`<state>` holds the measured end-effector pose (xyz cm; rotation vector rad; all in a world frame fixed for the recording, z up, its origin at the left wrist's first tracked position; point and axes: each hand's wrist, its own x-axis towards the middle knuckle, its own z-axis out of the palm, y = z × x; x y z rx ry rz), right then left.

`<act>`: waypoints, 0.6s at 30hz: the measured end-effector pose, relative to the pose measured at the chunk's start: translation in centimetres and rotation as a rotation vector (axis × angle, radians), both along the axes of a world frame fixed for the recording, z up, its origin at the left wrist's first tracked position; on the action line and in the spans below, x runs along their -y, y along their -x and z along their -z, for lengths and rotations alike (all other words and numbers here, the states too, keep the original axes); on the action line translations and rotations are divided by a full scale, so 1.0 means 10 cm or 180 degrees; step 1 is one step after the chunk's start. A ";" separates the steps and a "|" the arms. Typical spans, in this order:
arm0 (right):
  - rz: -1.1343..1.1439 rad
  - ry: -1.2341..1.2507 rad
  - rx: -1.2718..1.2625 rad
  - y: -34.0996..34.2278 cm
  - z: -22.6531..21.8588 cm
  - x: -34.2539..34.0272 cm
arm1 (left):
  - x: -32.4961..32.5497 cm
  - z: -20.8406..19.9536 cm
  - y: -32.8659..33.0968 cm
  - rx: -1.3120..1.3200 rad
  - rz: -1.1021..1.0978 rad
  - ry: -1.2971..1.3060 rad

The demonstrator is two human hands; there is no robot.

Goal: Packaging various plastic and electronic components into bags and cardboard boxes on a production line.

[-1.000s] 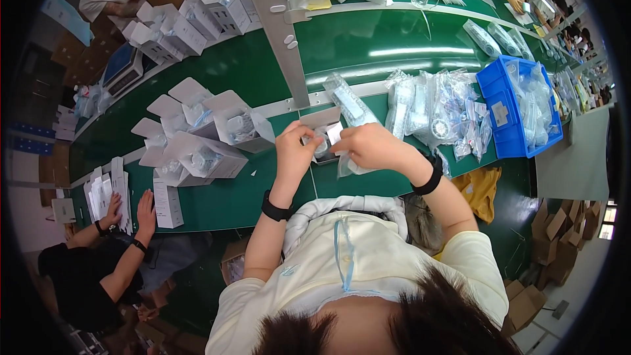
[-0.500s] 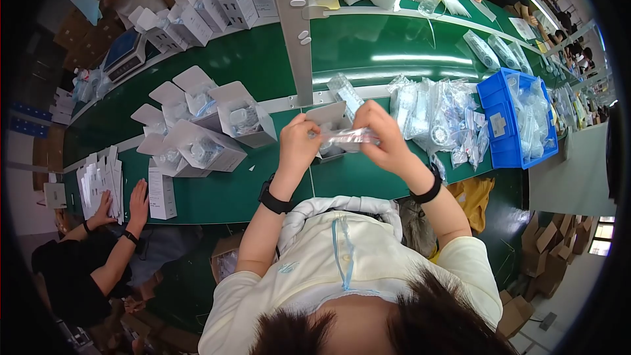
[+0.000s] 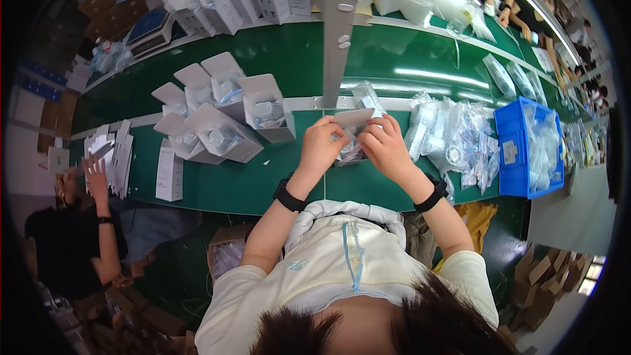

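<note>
In front of me a small white carton (image 3: 355, 118) stands on the green table with its lid flap raised. A clear plastic packet with a pinkish edge (image 3: 353, 150) lies in its opening, between my hands. My left hand (image 3: 322, 149) pinches the packet from the left. My right hand (image 3: 389, 150) has its fingers curled over the packet's right side at the carton wall. Their grip is partly hidden behind the fingers. Just behind the carton lies a wrapped clear-plastic item (image 3: 368, 97).
Several open filled cartons (image 3: 269, 113) stand to the left, beside a closed carton (image 3: 169, 174) and flat white cartons (image 3: 112, 154). Bagged parts (image 3: 453, 141) lie right of my hands, then a blue bin (image 3: 513, 171). A metal post (image 3: 333, 39) rises behind. A co-worker's hand (image 3: 96, 179) is far left.
Both my hands have lowered the packet from above the carton into its opening. My view has shifted, so the table appears further right. The co-worker's hand has moved to the flat cartons.
</note>
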<state>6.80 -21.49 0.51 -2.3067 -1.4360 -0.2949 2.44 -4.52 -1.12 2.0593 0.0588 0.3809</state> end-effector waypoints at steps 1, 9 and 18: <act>0.0141 0.0022 -0.0068 -0.01 0.06 0.03 | 0.02 -0.01 0.00 -0.0002 -0.0009 -0.0015; 0.0424 -0.1791 -0.1846 0.19 0.23 0.11 | -0.15 -0.06 0.34 0.0077 -0.0298 0.0261; -0.0234 -0.1049 -0.3563 0.47 1.26 -0.86 | -0.90 -0.42 1.11 0.0726 -0.1644 -0.0940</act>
